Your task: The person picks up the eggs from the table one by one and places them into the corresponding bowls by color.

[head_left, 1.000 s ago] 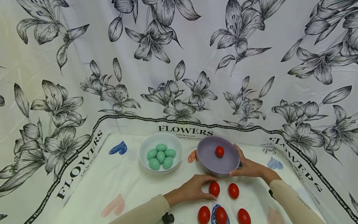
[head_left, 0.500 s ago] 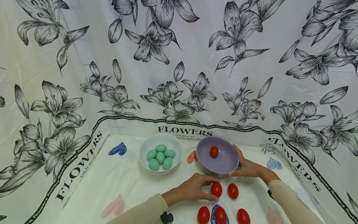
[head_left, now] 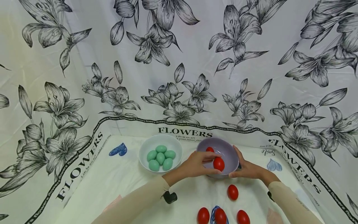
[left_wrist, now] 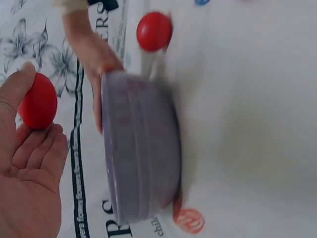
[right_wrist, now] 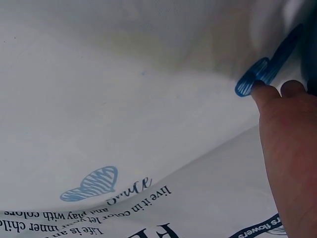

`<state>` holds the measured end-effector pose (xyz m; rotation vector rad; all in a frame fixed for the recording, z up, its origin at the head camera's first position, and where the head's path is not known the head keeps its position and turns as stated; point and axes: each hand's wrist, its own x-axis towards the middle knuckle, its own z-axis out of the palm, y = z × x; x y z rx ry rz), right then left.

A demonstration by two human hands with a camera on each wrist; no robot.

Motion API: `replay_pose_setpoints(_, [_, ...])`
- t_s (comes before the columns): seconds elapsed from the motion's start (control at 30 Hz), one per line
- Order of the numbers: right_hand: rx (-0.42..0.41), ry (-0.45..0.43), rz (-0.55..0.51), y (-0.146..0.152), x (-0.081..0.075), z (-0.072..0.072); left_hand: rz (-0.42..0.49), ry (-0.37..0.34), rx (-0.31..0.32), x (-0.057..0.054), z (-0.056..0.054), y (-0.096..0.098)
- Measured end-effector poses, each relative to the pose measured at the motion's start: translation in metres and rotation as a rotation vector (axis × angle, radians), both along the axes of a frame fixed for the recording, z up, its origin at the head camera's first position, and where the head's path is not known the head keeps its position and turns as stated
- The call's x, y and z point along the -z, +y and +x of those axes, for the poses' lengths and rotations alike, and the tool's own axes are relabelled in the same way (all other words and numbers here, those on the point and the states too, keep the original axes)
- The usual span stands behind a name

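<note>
My left hand [head_left: 197, 165] pinches a red egg [head_left: 218, 164] between thumb and fingers, over the purple bowl [head_left: 230, 155]. In the left wrist view the egg [left_wrist: 37, 101] sits at the fingertips, beyond the rim of the bowl [left_wrist: 143, 148]. Another red egg [head_left: 209, 149] lies inside the bowl, partly covered by my left fingers. My right hand [head_left: 247, 168] holds the bowl's right side, thumb near the front and fingers along the far wall. Only the back part of this hand [right_wrist: 290, 129] shows in the right wrist view.
To the left stands a white bowl [head_left: 148, 144] with several green eggs [head_left: 160, 158]. A loose red egg [head_left: 232, 192] lies in front of the purple bowl. Three more red eggs [head_left: 220, 215] rest at the near edge of the view. A printed cloth [head_left: 126, 180] covers the table.
My left hand has lifted a red egg from the cloth and carried it forward over the purple bowl. The egg inside has rolled leftward. My right hand stays at the bowl.
</note>
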<state>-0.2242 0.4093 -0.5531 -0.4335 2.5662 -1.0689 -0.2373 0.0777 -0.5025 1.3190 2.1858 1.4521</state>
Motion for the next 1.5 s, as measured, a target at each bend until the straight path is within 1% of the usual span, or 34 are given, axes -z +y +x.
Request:
replay_pose_setpoints(0.07, [0.007, -0.006, -0.006, 0.001, 0.0, 0.001, -0.009, -0.001, -0.033, -0.002, -0.014, 0.006])
replay_pose_setpoints(0.13, [0.013, -0.013, -0.008, 0.002, 0.0, 0.002, -0.026, -0.002, -0.05, -0.002, -0.028, 0.013])
replay_pose_setpoints(0.2, [0.019, -0.02, -0.009, 0.002, -0.001, 0.002, -0.063, 0.02, -0.07, -0.001, -0.039, 0.021])
replay_pose_setpoints(0.27, [0.028, -0.035, -0.008, 0.002, 0.001, 0.003, -0.11, 0.059, -0.094, 0.003, -0.048, 0.031])
replay_pose_setpoints(0.37, [0.036, -0.039, -0.004, 0.001, 0.002, 0.003, -0.172, 0.14, -0.126, 0.008, -0.06, 0.045])
replay_pose_setpoints(0.47, [0.035, -0.033, 0.006, 0.0, 0.002, 0.001, -0.217, 0.208, -0.158, 0.01, -0.068, 0.055])
replay_pose_setpoints(0.5, [0.033, -0.033, 0.01, -0.002, 0.001, 0.001, -0.23, 0.219, -0.167, 0.011, -0.071, 0.056])
replay_pose_setpoints(0.57, [0.026, -0.038, 0.011, -0.005, 0.002, -0.001, -0.256, 0.215, -0.189, 0.013, -0.075, 0.057])
replay_pose_setpoints(0.67, [0.019, -0.044, 0.006, -0.007, 0.0, -0.002, -0.277, 0.169, -0.21, 0.015, -0.08, 0.054])
replay_pose_setpoints(0.77, [0.029, -0.039, 0.004, -0.007, -0.002, -0.002, -0.294, 0.148, -0.232, 0.015, -0.084, 0.051])
replay_pose_setpoints(0.9, [0.048, -0.039, 0.011, -0.003, -0.004, -0.001, -0.349, 0.188, -0.249, 0.015, -0.087, 0.049])
replay_pose_setpoints(1.0, [0.051, -0.049, 0.01, -0.001, -0.002, 0.001, -0.429, 0.235, -0.265, 0.018, -0.087, 0.051])
replay_pose_setpoints(1.17, [0.06, -0.058, -0.003, 0.001, -0.003, 0.001, -0.554, 0.324, -0.283, 0.021, -0.086, 0.059])
replay_pose_setpoints(1.27, [0.061, -0.043, -0.005, 0.002, -0.002, 0.001, -0.595, 0.364, -0.289, 0.025, -0.086, 0.065])
replay_pose_setpoints(1.37, [0.05, -0.033, -0.01, 0.002, -0.001, 0.0, -0.633, 0.367, -0.297, 0.03, -0.086, 0.068])
replay_pose_setpoints(1.5, [0.038, -0.022, -0.016, -0.001, 0.001, 0.0, -0.671, 0.351, -0.305, 0.032, -0.084, 0.07])
